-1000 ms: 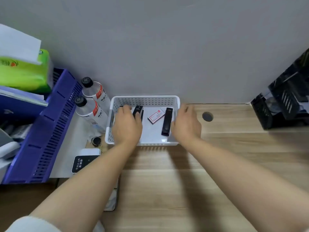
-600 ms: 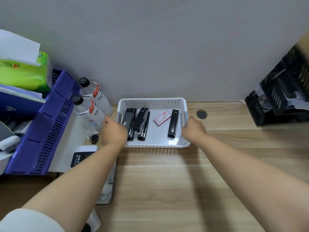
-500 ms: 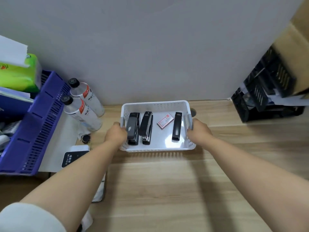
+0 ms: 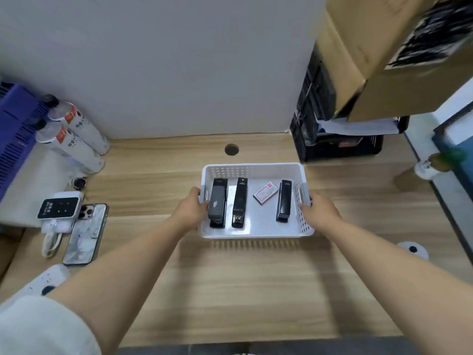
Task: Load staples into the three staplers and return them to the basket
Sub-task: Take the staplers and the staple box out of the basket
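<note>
**Both hands on the basket, staplers inside**

At nine o'clock of the desk we see a phone (image 4: pixel 85 234) lying flat beside a small white device (image 4: pixel 59 208), with two white bottles (image 4: pixel 74 134) lying at ten o'clock against the wall.

Moving right, our left hand (image 4: pixel 190 210) grips the left wall of the white basket (image 4: pixel 256 233). Its fingers (image 4: pixel 202 201) curl over the rim and press together on that wall, with the thumb outside. Just inside that wall, touching or nearly touching those fingertips, lies the grey-topped stapler (image 4: pixel 217 203). Beside it, at three o'clock of it, lies the middle black stapler (image 4: pixel 239 202); the two run parallel, their long axes pointing toward twelve o'clock.

Further right a small staple box (image 4: pixel 265 193) lies tilted on the basket floor. At three o'clock of the box lies the right black stapler (image 4: pixel 284 201), near the right wall but clear of our fingers.

Our right hand (image 4: pixel 320 210) clasps that right wall, fingers hooked over the rim and closed on it.

The basket sits at the centre of the wooden desk (image 4: pixel 230 290), with a black crate (image 4: pixel 337 142) at one o'clock and a cardboard box (image 4: pixel 371 47) above it.
</note>
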Tool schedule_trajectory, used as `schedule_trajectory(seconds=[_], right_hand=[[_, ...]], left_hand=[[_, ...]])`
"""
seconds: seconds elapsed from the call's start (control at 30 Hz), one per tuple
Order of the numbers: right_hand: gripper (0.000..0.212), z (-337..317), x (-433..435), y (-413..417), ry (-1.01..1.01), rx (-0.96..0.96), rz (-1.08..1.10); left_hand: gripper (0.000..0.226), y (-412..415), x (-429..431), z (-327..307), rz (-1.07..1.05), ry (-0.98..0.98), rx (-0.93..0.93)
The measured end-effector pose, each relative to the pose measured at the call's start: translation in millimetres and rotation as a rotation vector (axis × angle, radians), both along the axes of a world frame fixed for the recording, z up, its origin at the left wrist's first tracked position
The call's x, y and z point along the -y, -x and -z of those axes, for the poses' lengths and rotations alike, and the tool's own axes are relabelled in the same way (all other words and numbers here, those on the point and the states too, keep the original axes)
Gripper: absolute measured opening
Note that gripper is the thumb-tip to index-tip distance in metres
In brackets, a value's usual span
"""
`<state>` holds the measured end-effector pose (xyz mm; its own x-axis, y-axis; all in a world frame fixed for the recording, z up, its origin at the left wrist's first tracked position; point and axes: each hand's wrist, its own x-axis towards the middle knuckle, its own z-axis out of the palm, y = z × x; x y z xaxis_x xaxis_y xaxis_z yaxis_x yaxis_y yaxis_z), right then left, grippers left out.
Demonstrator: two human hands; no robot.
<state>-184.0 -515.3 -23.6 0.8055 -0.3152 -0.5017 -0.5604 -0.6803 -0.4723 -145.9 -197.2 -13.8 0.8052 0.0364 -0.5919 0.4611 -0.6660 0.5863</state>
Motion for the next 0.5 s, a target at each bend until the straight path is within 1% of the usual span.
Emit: schedule_trajectory(seconds=[0.07,0.1,0.13,0.17,0.2,0.23,0.27,0.33,0.4,0.5], right_hand=[[0.03,-1.2,3.9,8.6,-0.057,0.0,0.014],[0.031,-4.4,4.9,12.0,-0.034,0.033,0.014],[0.031,-8.8,3.3,13.3,0.067,0.104,-0.013],[0.031,-13.8,-0.6,12.3,0.227,0.211,-0.073],[0.031,-18.9,-6.2,10.4,0.366,0.321,-0.159],[0.032,-23.9,-13.6,8.6,0.422,0.406,-0.248],[0.035,-27.0,-22.8,5.7,0.407,0.414,-0.339],[0.047,-25.3,-41.4,-0.7,0.355,0.274,-0.47],[0.057,-18.6,-54.5,-6.6,0.384,0.117,-0.483],[0.062,-6.9,-58.9,-13.6,0.496,0.056,-0.414]], left_hand=[[0.033,9.0,8.8,-2.4,-0.033,-0.078,0.069],[0.035,12.6,14.3,-5.4,-0.038,-0.167,0.164],[0.034,15.6,19.4,-9.6,-0.024,-0.266,0.295],[0.031,18.2,25.3,-14.9,0.013,-0.335,0.437],[0.026,19.6,33.0,-19.7,0.078,-0.353,0.546],[0.024,20.1,42.6,-23.5,0.17,-0.341,0.59],[0.025,20.4,52.6,-25.4,0.27,-0.333,0.578],[0.037,18.2,72.0,-23.4,0.426,-0.409,0.47],[0.047,13.3,87.6,-16.2,0.506,-0.523,0.414],[0.049,6.7,103.1,-4.1,0.582,-0.657,0.395]])
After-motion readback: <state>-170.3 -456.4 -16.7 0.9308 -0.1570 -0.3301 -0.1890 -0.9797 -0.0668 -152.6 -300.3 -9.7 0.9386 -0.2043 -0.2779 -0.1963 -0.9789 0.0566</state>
